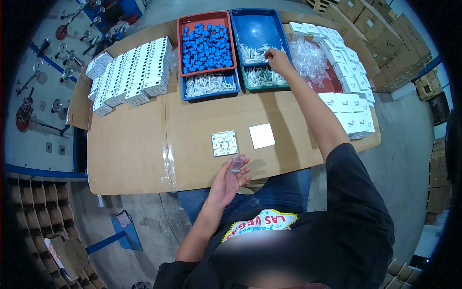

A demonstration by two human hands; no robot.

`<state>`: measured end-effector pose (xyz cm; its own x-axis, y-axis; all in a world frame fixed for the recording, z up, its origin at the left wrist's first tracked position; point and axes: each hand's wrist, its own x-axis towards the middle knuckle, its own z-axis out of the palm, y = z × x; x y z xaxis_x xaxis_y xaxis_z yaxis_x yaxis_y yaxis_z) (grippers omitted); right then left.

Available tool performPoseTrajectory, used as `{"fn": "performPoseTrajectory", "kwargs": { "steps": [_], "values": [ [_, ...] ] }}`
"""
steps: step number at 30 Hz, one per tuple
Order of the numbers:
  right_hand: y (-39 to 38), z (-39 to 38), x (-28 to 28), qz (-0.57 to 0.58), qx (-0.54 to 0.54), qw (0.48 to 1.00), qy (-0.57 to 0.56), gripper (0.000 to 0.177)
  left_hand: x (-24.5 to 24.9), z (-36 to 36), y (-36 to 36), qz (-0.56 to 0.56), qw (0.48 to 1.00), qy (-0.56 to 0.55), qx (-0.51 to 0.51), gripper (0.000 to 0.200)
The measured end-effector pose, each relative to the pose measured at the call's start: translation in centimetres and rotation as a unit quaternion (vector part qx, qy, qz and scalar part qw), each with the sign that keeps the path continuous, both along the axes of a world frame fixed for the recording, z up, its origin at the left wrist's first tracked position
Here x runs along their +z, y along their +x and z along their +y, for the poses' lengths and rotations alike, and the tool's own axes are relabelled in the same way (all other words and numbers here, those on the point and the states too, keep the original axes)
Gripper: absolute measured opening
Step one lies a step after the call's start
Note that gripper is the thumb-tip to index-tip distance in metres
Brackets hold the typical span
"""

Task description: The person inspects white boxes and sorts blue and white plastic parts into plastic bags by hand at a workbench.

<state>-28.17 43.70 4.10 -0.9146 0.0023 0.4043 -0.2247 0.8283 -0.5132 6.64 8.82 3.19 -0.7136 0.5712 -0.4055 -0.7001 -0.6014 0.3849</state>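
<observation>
My left hand [227, 182] is palm up near the table's front edge, its fingers curled around a small clear plastic bag [237, 163]. Just beyond it, a square white plate with cut-outs [224, 144] lies on the cardboard, and a plain white square plate [262, 136] lies to its right. My right hand [277, 61] reaches over the near right corner of the upper blue tray [255, 28], above white wall plugs [253, 54]. Its fingers are pinched together; what they hold is too small to make out.
A red tray of blue pieces [207, 48] stands on a blue tray of white plugs [209, 85]. A green tray [265, 77] sits under the upper blue one. Stacked white boxes [137, 70] stand left, more boxes [350, 108] right, beside clear plastic bags [310, 60].
</observation>
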Motion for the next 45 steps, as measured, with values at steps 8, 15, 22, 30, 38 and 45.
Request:
{"fn": "performPoseTrajectory", "kwargs": {
  "steps": [8, 15, 22, 30, 38, 45],
  "values": [
    [-3.6, 1.9, -1.8, -0.028, 0.004, 0.994, 0.102, 0.017, -0.1, 0.0, -0.6, 0.000, 1.000, -0.018, -0.007, 0.049],
    [-3.4, 2.9, -1.0, -0.078, 0.044, 0.991, 0.099, 0.012, -0.5, 0.2, -1.4, -0.013, 1.000, -0.017, -0.011, 0.049],
    [-4.4, 2.7, 0.7, -0.150, 0.084, 0.971, 0.165, 0.014, 0.1, 0.9, -2.0, -0.021, 0.999, -0.021, -0.019, 0.051],
    [-4.2, 3.4, -0.3, -0.071, 0.071, 0.991, 0.085, 0.018, -0.1, 0.4, -2.4, -0.029, 0.999, -0.015, -0.005, 0.050],
    [-4.4, 3.4, -1.0, -0.013, 0.036, 0.958, -0.283, 0.020, 0.8, 0.7, -3.5, -0.033, 0.999, 0.023, 0.004, 0.052],
    [8.7, -5.5, 5.1, -0.098, 0.141, 0.890, -0.422, 0.020, 2.7, 0.7, -5.6, -0.046, 0.994, 0.080, 0.057, 0.052]
  ]
}}
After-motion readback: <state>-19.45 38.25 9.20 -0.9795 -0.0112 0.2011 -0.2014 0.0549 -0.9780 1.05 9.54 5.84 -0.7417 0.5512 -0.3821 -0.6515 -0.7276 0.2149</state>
